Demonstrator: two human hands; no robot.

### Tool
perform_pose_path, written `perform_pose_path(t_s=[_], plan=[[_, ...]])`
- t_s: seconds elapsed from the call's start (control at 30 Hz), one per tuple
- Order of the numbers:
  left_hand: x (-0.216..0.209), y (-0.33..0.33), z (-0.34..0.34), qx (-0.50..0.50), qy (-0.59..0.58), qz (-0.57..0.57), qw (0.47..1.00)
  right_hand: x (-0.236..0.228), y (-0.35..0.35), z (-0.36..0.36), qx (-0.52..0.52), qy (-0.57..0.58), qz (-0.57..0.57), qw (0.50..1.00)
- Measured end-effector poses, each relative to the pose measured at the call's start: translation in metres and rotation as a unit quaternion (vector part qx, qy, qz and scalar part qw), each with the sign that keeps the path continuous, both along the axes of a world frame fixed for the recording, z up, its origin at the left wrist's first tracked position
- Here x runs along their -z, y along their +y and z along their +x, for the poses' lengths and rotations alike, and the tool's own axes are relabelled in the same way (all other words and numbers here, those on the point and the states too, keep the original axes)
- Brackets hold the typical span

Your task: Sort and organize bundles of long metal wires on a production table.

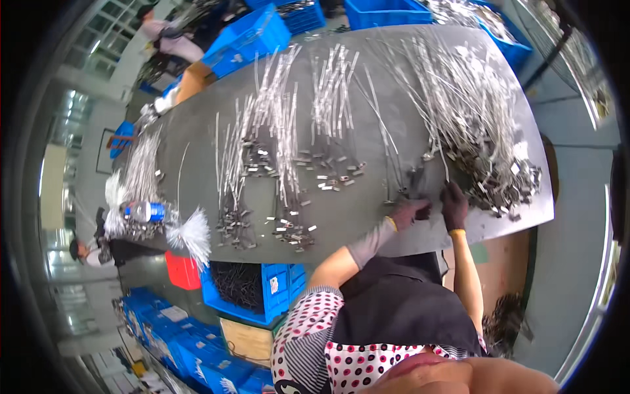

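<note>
Cataloguing the worktop [348, 210]: one silvery strand [444, 163], near end pinched in our gloved right hand [454, 205], at the left edge of one large strand heap [485, 98]; our gloved left hand [408, 213], just beside, whose grip we cannot tell.

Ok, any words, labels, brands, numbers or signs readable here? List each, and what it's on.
None I can read out.
Label on the clear bottle: blue and white, print too small.
White sticker on the blue crate below the table: too blurred.
White sheet on the blue bins, lower left: too small.
Silvery strands: no legible marks.
</note>
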State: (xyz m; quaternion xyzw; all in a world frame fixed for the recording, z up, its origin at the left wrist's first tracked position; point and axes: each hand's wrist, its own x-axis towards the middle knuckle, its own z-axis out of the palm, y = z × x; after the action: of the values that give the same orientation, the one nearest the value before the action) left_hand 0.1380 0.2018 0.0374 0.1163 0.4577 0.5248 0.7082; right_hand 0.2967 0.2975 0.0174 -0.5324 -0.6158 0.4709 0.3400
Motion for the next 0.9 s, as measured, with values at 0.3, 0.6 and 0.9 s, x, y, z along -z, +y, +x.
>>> perform_pose_path(t_s=[0.3, 0.6, 0.9], plan=[[0.020, 0.047, 0.045, -0.069, -0.130, -0.025, 0.989, -0.085, -0.104, 0.092, -0.127, 0.055, -0.155, 0.978], [0.009, 0.047, 0.049, -0.145, -0.108, -0.016, 0.983, 0.051, -0.189, 0.185, -0.087, 0.035, -0.188, 0.978], [-0.035, 0.055, -0.003, -0.248, -0.129, 0.084, 0.956, 0.118, -0.171, 0.187, -0.121, 0.030, -0.173, 0.977]])
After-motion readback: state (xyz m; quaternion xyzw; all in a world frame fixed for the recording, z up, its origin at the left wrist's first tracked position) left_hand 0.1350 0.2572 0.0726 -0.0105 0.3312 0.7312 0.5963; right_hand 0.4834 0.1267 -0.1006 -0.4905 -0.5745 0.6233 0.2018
